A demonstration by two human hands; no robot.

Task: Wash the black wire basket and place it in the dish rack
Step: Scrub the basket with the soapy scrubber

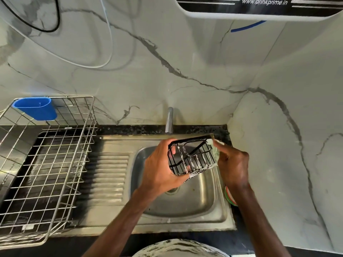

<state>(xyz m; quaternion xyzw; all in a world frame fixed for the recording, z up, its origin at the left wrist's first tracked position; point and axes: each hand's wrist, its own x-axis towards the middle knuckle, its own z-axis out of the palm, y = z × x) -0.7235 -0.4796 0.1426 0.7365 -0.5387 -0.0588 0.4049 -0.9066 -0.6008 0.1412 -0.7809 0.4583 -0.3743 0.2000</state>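
- The left hand grips the black wire basket between both hands, over the sink.
- The right hand pinches a scrubber against its far end.
- Likely light and stiff, foam-slick: hook fingers through the frame wires.
- The dish rack stands well left of the left hand.
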